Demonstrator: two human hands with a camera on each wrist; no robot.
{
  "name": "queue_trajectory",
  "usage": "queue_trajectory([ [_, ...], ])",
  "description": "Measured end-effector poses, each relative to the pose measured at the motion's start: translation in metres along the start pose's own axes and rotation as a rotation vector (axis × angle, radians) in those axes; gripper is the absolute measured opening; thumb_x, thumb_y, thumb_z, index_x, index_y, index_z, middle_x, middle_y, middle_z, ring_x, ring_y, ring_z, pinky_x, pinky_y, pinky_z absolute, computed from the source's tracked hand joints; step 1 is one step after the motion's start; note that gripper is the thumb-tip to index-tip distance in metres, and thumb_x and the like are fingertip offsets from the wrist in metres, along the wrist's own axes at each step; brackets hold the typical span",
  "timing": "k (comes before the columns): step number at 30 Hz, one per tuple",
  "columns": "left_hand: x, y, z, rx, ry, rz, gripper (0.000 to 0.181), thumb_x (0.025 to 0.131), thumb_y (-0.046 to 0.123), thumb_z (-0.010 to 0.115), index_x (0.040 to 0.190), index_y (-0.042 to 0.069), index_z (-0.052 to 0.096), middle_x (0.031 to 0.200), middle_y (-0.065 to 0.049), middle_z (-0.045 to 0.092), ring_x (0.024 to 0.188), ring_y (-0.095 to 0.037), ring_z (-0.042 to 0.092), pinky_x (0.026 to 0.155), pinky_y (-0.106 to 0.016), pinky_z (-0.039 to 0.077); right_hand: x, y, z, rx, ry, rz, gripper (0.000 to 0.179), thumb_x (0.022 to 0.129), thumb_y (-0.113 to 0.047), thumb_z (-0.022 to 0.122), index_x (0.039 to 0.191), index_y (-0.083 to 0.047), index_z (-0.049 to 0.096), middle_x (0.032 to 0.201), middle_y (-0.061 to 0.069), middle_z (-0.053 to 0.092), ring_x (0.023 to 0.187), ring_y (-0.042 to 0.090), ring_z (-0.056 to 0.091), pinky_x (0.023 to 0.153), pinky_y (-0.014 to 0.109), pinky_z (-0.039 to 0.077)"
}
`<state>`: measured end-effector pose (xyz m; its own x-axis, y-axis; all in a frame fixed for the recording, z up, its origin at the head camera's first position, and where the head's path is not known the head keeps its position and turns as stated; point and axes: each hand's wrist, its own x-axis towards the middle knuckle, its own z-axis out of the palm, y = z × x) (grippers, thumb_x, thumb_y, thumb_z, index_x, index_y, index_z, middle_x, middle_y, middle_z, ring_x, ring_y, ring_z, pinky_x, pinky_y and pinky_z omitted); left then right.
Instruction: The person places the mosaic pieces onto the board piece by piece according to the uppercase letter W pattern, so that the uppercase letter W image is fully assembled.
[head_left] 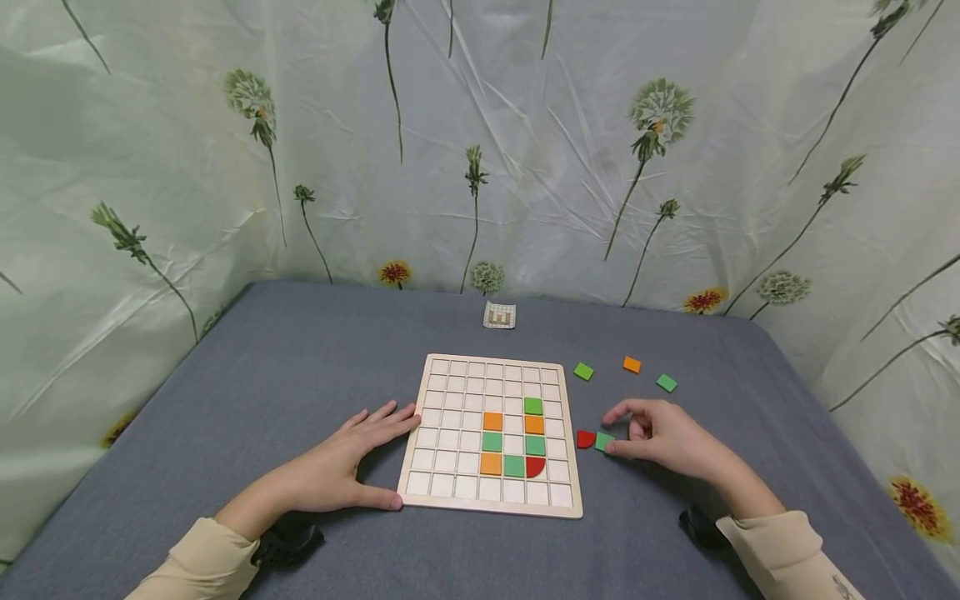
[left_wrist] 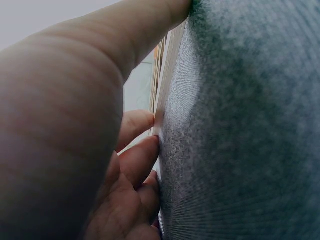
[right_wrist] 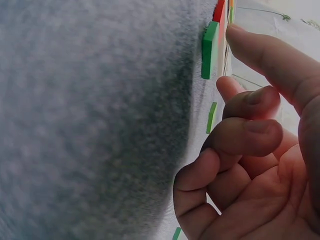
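Note:
A wooden grid board (head_left: 450, 502) lies on the cloth, with several orange and green square tiles and one red quarter-round tile (head_left: 534, 467) set in its cells. My left hand (head_left: 345, 467) rests at the board's left edge, fingers spread and fairly straight, thumb by the near corner. To the right of the board, my right hand (head_left: 667, 437) hovers over a green square tile (head_left: 603, 442), its thumb tip close to it. In the right wrist view the thumb and index finger stand apart, other fingers curled, with nothing between them. Another red quarter-round tile (head_left: 585, 439) lies beside that green one.
Beyond my right hand lie a light green tile (head_left: 583, 372), an orange tile (head_left: 632, 365) and a green tile (head_left: 667, 383). A small printed grid card (head_left: 499, 315) is behind the board. Flowered fabric (head_left: 337, 150) hangs behind the grey cloth-covered table (head_left: 315, 358).

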<state>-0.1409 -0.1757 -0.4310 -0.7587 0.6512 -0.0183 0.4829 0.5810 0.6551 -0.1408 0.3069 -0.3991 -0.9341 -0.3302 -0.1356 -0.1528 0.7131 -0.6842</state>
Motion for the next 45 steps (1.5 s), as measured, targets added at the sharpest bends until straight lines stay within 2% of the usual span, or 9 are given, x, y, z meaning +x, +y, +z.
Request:
queue_trajectory([
  [6,0.0002,-0.0004,0.0000,-0.004,-0.003,-0.006,0.103,0.084,0.062,0.086,0.168,0.025,0.039,0.178,-0.001,0.030,0.168,-0.040,0.019,0.130,-0.070,0.009,-0.0002,0.0008,0.0027,0.031,-0.013,-0.015,0.040,0.090,-0.027,0.088,0.120,-0.006,0.073,0.067,-0.008,0.048,0.055,0.001,0.040,0.053,0.022,0.036],
  [30,-0.0017,0.0031,-0.0022,-0.011,-0.005,0.000,0.102,0.085,0.060,0.086,0.168,0.025,0.040,0.178,-0.003,0.031,0.167,-0.041,0.019,0.129,-0.069,0.010,0.0000,0.0018,0.0023,0.022,-0.052,-0.018,0.038,0.087,-0.023,0.090,0.114,-0.004,0.071,0.066,-0.007,0.049,0.056,0.001,0.041,0.054,0.021,0.036],
  [45,-0.0034,0.0045,-0.0028,-0.001,0.004,0.019,0.101,0.085,0.059,0.086,0.168,0.023,0.040,0.177,-0.005,0.033,0.166,-0.043,0.021,0.128,-0.072,0.012,0.0001,0.0021,0.0015,-0.016,-0.029,-0.018,0.031,0.087,-0.021,0.089,0.108,-0.004,0.074,0.067,-0.008,0.051,0.058,0.001,0.044,0.055,0.021,0.038],
])
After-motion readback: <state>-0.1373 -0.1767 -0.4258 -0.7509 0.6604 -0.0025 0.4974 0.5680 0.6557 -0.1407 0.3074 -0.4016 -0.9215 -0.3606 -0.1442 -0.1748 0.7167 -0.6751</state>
